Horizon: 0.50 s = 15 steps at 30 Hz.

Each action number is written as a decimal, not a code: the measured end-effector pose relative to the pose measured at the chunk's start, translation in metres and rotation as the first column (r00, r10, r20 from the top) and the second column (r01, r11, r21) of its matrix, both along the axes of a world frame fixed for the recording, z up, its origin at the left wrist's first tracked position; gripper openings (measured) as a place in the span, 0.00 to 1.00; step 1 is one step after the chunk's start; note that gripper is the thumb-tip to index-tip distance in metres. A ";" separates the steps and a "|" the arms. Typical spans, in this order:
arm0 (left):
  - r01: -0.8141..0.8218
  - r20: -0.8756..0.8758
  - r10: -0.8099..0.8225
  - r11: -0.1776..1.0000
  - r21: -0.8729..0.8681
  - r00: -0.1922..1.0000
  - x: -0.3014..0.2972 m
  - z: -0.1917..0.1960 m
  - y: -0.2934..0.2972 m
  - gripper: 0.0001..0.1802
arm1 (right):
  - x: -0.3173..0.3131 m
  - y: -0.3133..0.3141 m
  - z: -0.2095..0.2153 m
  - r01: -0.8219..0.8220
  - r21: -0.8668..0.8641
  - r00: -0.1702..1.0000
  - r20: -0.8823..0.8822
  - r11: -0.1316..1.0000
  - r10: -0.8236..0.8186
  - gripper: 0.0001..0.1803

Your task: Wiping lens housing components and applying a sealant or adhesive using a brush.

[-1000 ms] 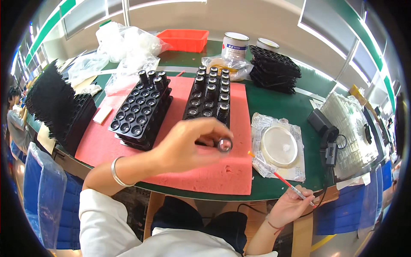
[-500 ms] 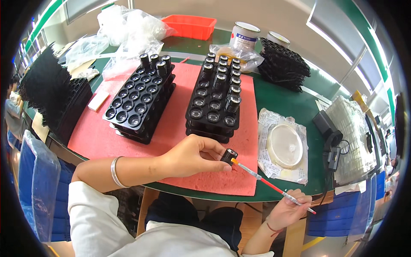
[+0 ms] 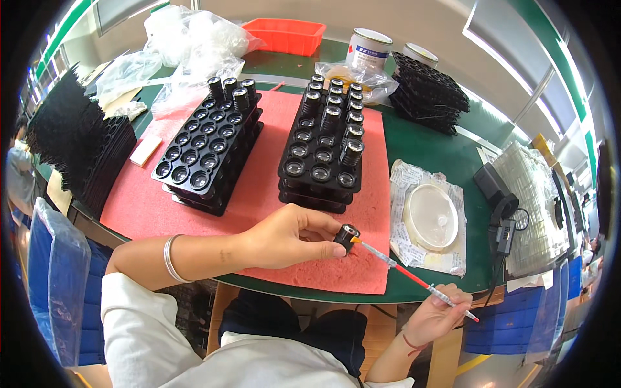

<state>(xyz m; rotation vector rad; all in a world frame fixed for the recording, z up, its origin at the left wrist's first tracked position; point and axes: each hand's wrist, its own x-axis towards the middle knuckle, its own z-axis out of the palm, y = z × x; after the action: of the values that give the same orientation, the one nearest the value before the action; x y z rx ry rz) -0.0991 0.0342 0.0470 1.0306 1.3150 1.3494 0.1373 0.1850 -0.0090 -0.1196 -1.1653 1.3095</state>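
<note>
From here I can see the person's left hand (image 3: pixel 284 239) pinching a little black tube (image 3: pixel 347 237) between thumb and fingers. The tube is over the near part of a pink mat (image 3: pixel 259 187), a bit to the right, and its shiny round top faces up. The right hand (image 3: pixel 440 313) is at the near right, past the edge of the green worktop (image 3: pixel 401 142). Its thumb and fingers pinch a thin red and white stick (image 3: pixel 411 277) close to the near end. The stick's orange tip seems to touch the side of the tube, just under the top.

Two black racks sit on the mat. The left rack (image 3: pixel 220 194) has four tubes standing tall at its far end, and shiny round tops sit low in its other holes. The right rack (image 3: pixel 314 194) has lots of tall tubes, with low ones in its near row. A small white block (image 3: pixel 146 150) lies to the left of the racks. To the right of the mat, a round white dish (image 3: pixel 430 223) rests on a papery pad (image 3: pixel 399 187). At the far side are a red bin (image 3: pixel 284 37) and a can (image 3: pixel 369 50).
</note>
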 end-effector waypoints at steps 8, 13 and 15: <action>0.057 0.051 -0.059 0.998 0.025 0.997 -0.002 -0.002 0.001 0.18 | -0.004 0.002 -0.002 0.151 -0.047 0.988 0.009 0.987 -0.151 0.16; 0.041 0.090 -0.039 0.999 -0.011 0.995 -0.002 0.002 0.000 0.18 | -0.003 0.002 0.000 0.083 -0.112 0.992 -0.082 0.990 -0.092 0.17; 0.019 0.082 -0.016 0.999 -0.039 0.997 -0.001 0.003 0.000 0.18 | -0.002 0.004 -0.002 0.069 -0.083 0.995 -0.069 0.994 -0.075 0.17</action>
<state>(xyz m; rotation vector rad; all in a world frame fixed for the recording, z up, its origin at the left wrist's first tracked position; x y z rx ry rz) -0.1003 0.0342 0.0496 0.9486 1.2646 1.3331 0.1356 0.1888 -0.0113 -0.1704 -1.0378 1.2875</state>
